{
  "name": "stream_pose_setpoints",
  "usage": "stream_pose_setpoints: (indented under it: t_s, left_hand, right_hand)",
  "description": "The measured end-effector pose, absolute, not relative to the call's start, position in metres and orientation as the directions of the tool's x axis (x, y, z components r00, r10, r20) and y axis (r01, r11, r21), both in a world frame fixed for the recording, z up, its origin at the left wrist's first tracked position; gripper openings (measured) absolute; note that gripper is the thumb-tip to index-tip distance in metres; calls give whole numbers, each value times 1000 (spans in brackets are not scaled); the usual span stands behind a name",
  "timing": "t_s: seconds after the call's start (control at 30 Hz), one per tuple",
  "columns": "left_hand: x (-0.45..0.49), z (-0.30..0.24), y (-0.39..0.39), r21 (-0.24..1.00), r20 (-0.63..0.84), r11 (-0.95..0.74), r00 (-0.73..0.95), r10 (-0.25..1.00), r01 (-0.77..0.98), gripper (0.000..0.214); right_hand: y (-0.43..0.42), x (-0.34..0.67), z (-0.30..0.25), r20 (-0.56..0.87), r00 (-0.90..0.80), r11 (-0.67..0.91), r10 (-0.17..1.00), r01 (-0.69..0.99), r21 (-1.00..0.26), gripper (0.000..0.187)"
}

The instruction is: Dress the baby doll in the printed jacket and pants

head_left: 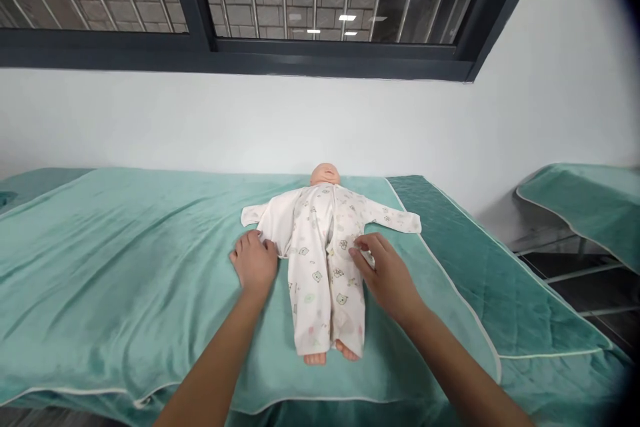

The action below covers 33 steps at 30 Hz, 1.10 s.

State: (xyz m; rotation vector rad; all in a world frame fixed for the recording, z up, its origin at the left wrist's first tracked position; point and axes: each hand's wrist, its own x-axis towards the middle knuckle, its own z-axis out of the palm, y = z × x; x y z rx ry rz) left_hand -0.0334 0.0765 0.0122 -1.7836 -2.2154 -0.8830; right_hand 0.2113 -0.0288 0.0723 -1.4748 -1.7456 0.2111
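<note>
A baby doll (325, 174) lies on its back on a green blanket (200, 267), head toward the wall. It wears a white long-sleeved baby romper (315, 273) with small printed animals. The romper's front flap on the left is folded outward, showing its plain white inside. My left hand (254, 260) is at the lower corner of that flap, fingers bent over the cloth; their tips are partly hidden. My right hand (383, 270) is over the romper's right side at hip height, with thumb and index finger curved and slightly apart. Both doll feet (315, 359) stick out of the trouser legs.
Under the blanket is a darker green quilted bed cover (465, 280). A white wall (225, 120) stands behind the bed, below a dark-framed window (325, 57) with metal bars. At the right are a metal frame (583, 273) and another green cloth (590, 197).
</note>
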Motion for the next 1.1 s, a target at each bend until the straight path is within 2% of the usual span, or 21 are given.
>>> stream_pose_setpoints:
  t_s: [0.07, 0.17, 0.37, 0.47, 0.57, 0.67, 0.73, 0.8, 0.9, 0.97, 1.0, 1.03, 1.1]
  left_hand:
    - [-33, 13, 76, 349, 474, 107, -274, 837, 931, 28]
    - [-33, 12, 75, 362, 481, 102, -279, 831, 927, 28]
    - [-34, 9, 73, 379, 498, 131, -321, 805, 916, 31]
    - [-35, 11, 73, 406, 454, 149, -340, 824, 902, 36]
    - [-35, 15, 76, 425, 388, 167, -346, 854, 889, 39]
    - [-36, 18, 84, 466, 311, 184, -355, 882, 866, 42]
    - [-37, 21, 94, 522, 232, 209, -374, 898, 827, 40]
    - [-40, 27, 103, 632, 116, 206, -354, 928, 747, 33]
    - [-40, 45, 111, 886, 4, 111, -247, 969, 451, 28]
    - [-34, 63, 108, 973, 15, 32, -200, 980, 228, 30]
    - [-28, 72, 103, 984, 39, -8, -178, 983, 176, 30]
    - [-21, 80, 97, 982, 96, -70, -143, 985, 178, 28]
    - [-4, 93, 82, 922, 270, -243, -51, 962, 303, 19]
  right_hand:
    - [-30, 210, 69, 410, -16, 299, 912, 711, -637, 18]
    - [-31, 210, 69, 392, -24, 299, 920, 690, -659, 24]
    - [-22, 222, 75, 348, 185, 189, 919, 568, -801, 32]
    - [-2, 223, 81, 372, 238, 191, 897, 551, -812, 33]
    - [34, 219, 91, 404, 257, 196, 878, 577, -793, 32]
    - [83, 216, 107, 380, 185, 159, 906, 683, -713, 32]
    - [113, 215, 119, 280, 112, 86, 953, 788, -610, 36]
    - [135, 213, 126, 145, 60, 26, 988, 849, -529, 40]
    - [149, 210, 124, 73, 45, 1, 996, 845, -534, 37]
    - [149, 209, 116, 115, 68, 15, 991, 801, -599, 37]
    - [148, 210, 111, 135, 79, 25, 988, 771, -636, 37]
    - [147, 211, 107, 148, 86, 36, 985, 742, -670, 37]
    - [147, 215, 101, 162, 98, 47, 982, 701, -712, 36]
